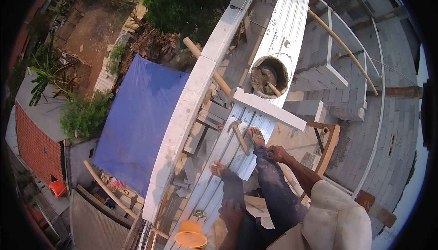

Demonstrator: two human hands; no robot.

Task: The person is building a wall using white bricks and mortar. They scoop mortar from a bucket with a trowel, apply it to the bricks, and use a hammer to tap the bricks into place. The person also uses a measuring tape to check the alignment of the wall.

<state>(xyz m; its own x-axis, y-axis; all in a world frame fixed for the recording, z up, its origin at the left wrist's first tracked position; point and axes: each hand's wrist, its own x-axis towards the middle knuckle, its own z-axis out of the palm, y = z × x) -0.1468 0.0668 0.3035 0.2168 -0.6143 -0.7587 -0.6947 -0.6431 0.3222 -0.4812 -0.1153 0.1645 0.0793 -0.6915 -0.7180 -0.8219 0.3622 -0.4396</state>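
My right hand (276, 153) is at my right knee, its fingers curled on the dark, dusty trouser leg (278, 181). Lower down, my left hand (231, 213) lies over my left leg with no tool in it. My sandalled feet stand on ribbed metal sheeting (232, 158). Between them and just ahead rests a hammer (240, 138) with a wooden handle. Beyond my feet a pale block (269, 108) lies crosswise. Behind it stands a round bucket (269, 77) of grey mortar, a tool's wooden handle sticking out.
A white block wall (182, 122) runs along the left, above a blue tarp (139, 117). An orange container (190, 234) and a small round object (198, 213) are near the bottom. Wooden framing (331, 147) and a drop with grey block walls lie right.
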